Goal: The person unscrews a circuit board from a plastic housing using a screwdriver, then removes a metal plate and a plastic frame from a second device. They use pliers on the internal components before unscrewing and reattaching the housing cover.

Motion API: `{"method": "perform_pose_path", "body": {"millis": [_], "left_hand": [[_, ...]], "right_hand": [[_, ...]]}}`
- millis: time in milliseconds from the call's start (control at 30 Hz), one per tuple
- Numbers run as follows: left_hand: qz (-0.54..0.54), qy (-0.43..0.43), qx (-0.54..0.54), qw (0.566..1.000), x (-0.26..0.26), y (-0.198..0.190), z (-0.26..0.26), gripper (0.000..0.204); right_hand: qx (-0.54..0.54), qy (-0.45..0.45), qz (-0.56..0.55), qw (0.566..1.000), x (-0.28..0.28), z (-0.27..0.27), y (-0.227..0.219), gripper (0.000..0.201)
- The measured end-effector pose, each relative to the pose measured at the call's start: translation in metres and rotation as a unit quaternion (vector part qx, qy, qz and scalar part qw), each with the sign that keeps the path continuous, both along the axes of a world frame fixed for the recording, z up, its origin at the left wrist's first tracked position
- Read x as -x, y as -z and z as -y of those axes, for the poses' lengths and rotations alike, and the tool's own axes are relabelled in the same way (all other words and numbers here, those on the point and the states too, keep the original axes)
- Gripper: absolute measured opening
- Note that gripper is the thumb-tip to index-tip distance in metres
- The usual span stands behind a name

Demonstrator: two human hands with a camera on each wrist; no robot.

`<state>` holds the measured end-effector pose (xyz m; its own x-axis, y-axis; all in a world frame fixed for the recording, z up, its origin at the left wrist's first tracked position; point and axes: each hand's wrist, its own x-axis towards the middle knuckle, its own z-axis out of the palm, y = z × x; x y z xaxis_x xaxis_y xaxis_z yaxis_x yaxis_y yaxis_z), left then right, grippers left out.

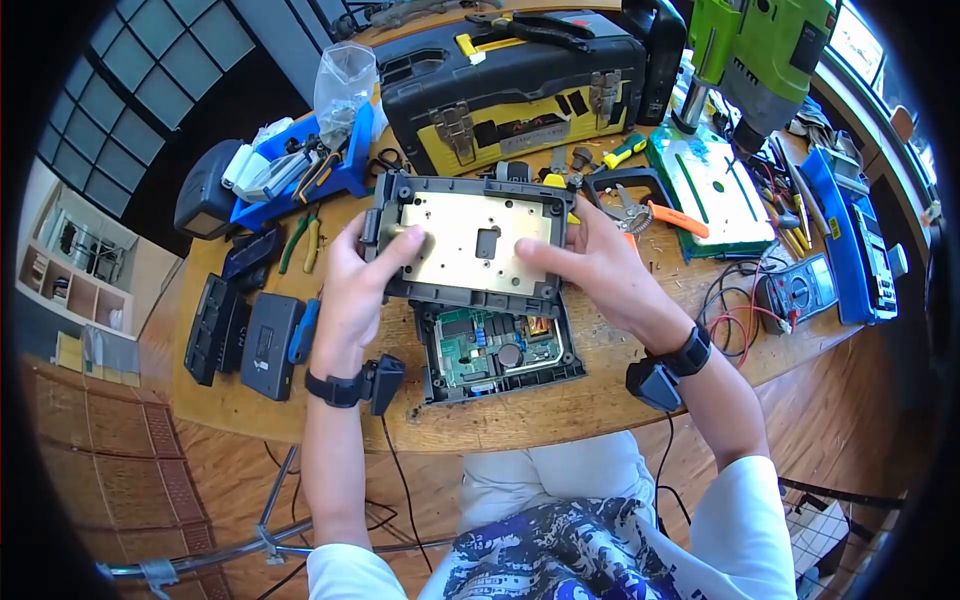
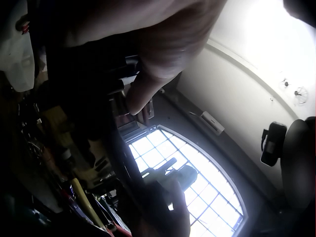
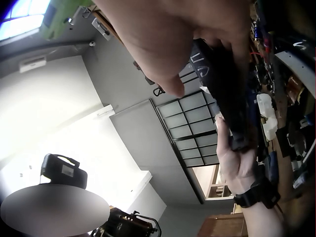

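Observation:
Both hands hold a dark plastic housing [image 1: 470,296] with a brass-coloured metal plate [image 1: 455,240] set in it, raised above the bench. My left hand [image 1: 352,285] grips its left side, thumb lying over the plate. On the opposite side my right hand [image 1: 605,265] grips the edge, its thumb also over the plate; the fingers of both hands are largely hidden behind the housing. Below it on the wood lies another dark housing half, with a green circuit board [image 1: 465,350] exposed inside. In the right wrist view the housing [image 3: 222,84] appears edge-on and dark.
A black and yellow toolbox [image 1: 520,100] stands behind the hands. A green drill [image 1: 765,60] rises over a white board at back right. Blue tray [image 1: 345,165], pliers [image 1: 300,243] and dark plastic cases [image 1: 270,345] lie left; a multimeter [image 1: 800,290] with leads sits right.

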<state>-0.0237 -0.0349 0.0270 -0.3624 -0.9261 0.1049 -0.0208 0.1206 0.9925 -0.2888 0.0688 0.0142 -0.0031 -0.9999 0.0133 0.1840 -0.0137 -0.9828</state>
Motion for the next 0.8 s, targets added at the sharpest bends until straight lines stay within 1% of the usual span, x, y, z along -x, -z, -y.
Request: {"method": "perform_pose_path", "body": {"millis": [33,67,133,167,200,267,367,467,500,567,667,700,767,800], "left_hand": [[0.008,0.002,0.012,1.0,0.002,0.0,-0.004,0.057],[0.008,0.002,0.011,1.0,0.005,-0.001,-0.009,0.057],[0.043,0.004,0.064,0.997,0.009,-0.006,-0.02,0.068],[0.062,0.004,0.075,0.995,0.011,-0.01,-0.025,0.075],[0.062,0.004,0.074,0.995,0.012,-0.011,-0.029,0.075],[0.096,-0.017,0.126,0.987,0.014,-0.011,-0.034,0.076],[0.09,-0.015,0.131,0.987,0.018,-0.013,-0.041,0.076],[0.075,-0.013,0.125,0.989,0.02,-0.012,-0.045,0.074],[0.075,-0.013,0.126,0.989,0.021,-0.012,-0.046,0.074],[0.07,-0.021,0.134,0.988,0.023,-0.009,-0.048,0.071],[0.057,-0.029,0.124,0.99,0.023,-0.005,-0.048,0.069],[0.057,-0.028,0.125,0.99,0.022,-0.004,-0.047,0.069],[0.039,-0.017,0.1,0.994,0.02,-0.003,-0.045,0.064],[0.038,-0.017,0.101,0.994,0.019,-0.002,-0.043,0.064]], "right_hand": [[0.0,0.015,0.017,1.0,-0.004,-0.003,-0.008,0.072],[-0.001,0.016,0.018,1.0,-0.003,-0.001,-0.002,0.072],[0.013,0.1,-0.135,0.986,0.0,0.004,0.012,0.073],[0.004,0.105,-0.124,0.987,-0.001,0.001,0.006,0.072],[0.003,0.105,-0.124,0.987,0.0,0.002,0.009,0.072],[0.04,0.135,-0.156,0.978,0.001,0.005,0.017,0.079],[0.02,0.144,-0.166,0.975,0.001,0.003,0.013,0.078],[0.038,0.147,-0.172,0.973,-0.002,-0.002,0.001,0.079],[0.038,0.147,-0.172,0.973,-0.002,-0.001,0.002,0.079],[0.072,0.169,-0.216,0.959,0.0,0.001,0.008,0.083],[0.087,0.189,-0.244,0.947,0.0,0.003,0.013,0.085],[0.087,0.19,-0.244,0.947,0.0,0.002,0.01,0.085],[0.083,0.177,-0.239,0.951,0.001,-0.001,0.002,0.093],[0.084,0.177,-0.239,0.951,0.002,0.001,0.005,0.093]]}}
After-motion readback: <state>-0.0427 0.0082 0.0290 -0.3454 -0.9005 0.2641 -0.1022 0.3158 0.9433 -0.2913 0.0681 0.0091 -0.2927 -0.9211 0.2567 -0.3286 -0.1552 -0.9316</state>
